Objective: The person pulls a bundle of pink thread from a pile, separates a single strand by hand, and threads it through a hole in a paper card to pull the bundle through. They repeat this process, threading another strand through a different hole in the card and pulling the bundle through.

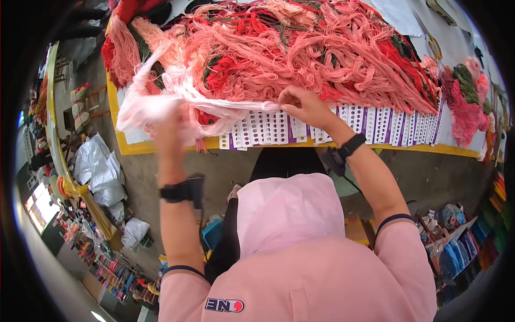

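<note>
A pale pink skein of thread (pixel 230 104) stretches between my hands above the near edge of the table. My right hand (pixel 307 107) is closed, pinching the skein's right end between thumb and fingers. My left hand (pixel 167 121) is smeared by motion at the skein's bunched left part, so its fingers cannot be made out. Just beyond lies a big tangled heap of salmon-pink thread (pixel 343 59) with red and dark green strands. Below the skein and the heap, white cards with punched holes (pixel 263 129) stand in a row, with purple strips between them.
The table's yellow edge (pixel 322 144) runs across in front of me. Pink and green skeins (pixel 468 104) hang at the table's right end. White plastic bags (pixel 99 166) are on the left, beside a yellow-edged long table (pixel 59 155). Folded coloured goods (pixel 456 252) sit at lower right.
</note>
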`<state>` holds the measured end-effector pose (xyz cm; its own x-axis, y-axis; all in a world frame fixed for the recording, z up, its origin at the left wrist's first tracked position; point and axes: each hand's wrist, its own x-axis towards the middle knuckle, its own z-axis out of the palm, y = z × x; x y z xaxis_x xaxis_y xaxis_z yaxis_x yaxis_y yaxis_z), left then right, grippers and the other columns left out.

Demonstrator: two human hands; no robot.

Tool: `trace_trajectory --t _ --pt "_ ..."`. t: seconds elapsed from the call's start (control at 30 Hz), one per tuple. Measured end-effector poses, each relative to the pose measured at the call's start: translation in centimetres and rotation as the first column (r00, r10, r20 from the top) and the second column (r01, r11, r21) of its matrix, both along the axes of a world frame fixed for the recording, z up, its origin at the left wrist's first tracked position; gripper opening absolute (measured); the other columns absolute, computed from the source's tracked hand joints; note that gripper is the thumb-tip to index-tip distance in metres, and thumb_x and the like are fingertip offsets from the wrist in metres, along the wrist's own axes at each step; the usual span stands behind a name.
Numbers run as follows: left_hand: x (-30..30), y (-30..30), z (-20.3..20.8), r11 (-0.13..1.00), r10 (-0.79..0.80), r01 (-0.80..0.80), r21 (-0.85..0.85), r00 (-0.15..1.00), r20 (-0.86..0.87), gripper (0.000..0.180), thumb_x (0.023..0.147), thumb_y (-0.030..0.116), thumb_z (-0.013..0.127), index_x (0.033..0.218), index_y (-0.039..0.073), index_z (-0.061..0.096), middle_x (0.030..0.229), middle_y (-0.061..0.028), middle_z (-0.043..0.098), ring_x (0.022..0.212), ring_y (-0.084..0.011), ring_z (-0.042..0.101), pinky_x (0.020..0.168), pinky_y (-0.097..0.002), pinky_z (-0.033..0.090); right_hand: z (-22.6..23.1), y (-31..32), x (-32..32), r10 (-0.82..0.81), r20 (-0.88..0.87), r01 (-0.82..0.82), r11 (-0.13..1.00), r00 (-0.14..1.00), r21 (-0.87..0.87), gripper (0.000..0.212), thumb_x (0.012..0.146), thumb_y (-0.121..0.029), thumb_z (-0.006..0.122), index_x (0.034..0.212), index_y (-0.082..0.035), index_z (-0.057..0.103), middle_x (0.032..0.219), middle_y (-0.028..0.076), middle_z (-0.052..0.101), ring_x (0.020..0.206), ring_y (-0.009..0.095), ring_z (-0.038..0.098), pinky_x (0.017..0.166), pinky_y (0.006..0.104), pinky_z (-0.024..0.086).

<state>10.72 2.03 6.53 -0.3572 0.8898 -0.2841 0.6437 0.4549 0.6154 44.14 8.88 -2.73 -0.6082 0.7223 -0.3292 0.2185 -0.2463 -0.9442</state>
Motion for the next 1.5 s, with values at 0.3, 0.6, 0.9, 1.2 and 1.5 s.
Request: trace_trajectory --t 0.3,0.6,0.9,1.2,1.5 --pt "13.3 0.6 -8.5 0.990 0.124 -0.044 -0.136 0.737 0.664 0.022 0.091 0.011 0.062 0.110 0.002 0.070 0.070 0.0029 0.059 0.056 -0.0034 0.047 0.050 -0.0202 0.037 -0.5 -0.1 -0.5 0.051 0.282 -0.188 0.856 0.958 0.482 0.013 0.079 -0.009 0.066 0.090 -0.009 0.059 0.086 0.008 0.058 0.075 0.029 0.062 0.064 0.0408 0.049" --pt "12.7 1.3 -9.2 0.961 0.100 0.097 -0.259 0.752 0.652 0.025 0.090 0.013 0.064 0.109 -0.002 0.069 0.069 0.0005 0.061 0.054 -0.0045 0.046 0.049 -0.0210 0.037 -0.6 0.0 -0.1 0.032 0.118 -0.063 0.962 0.992 0.266 0.014 0.081 -0.009 0.065 0.091 -0.004 0.057 0.079 0.010 0.060 0.073 0.028 0.062 0.065 0.0364 0.048" --pt "7.4 1.4 -4.6 0.935 0.351 -0.157 -0.317 0.522 0.778 0.018 0.088 0.020 0.065 0.101 0.009 0.067 0.076 0.0011 0.061 0.055 -0.0055 0.047 0.052 -0.0204 0.037 -0.3 0.0 0.2 0.100 0.263 -0.177 0.941 0.960 0.287 0.031 0.075 -0.004 0.066 0.102 -0.005 0.051 0.089 0.010 0.061 0.086 0.029 0.063 0.075 0.0401 0.049" --pt "-14.9 4.8 12.1 0.610 0.374 -0.763 0.214 0.515 0.771 0.005 0.089 0.006 0.065 0.089 0.004 0.061 0.068 0.0038 0.052 0.052 -0.0043 0.045 0.054 -0.0194 0.044 -0.1 0.5 -0.2 0.143 0.294 -0.236 0.922 0.945 0.309 0.027 0.076 -0.004 0.063 0.101 -0.004 0.053 0.090 0.012 0.061 0.086 0.029 0.062 0.076 0.0383 0.049" --pt "7.5 3.9 9.2 0.963 0.194 -0.173 -0.205 -0.079 0.978 0.058 0.094 0.023 0.060 0.145 0.006 0.038 0.108 -0.0146 0.065 0.083 -0.0173 0.063 0.072 -0.0333 0.055 1.1 -0.1 2.7 -0.269 0.328 0.220 0.959 0.906 0.178 0.015 0.088 -0.010 0.059 0.099 -0.001 0.062 0.089 0.010 0.067 0.080 0.016 0.065 0.074 0.0306 0.051"
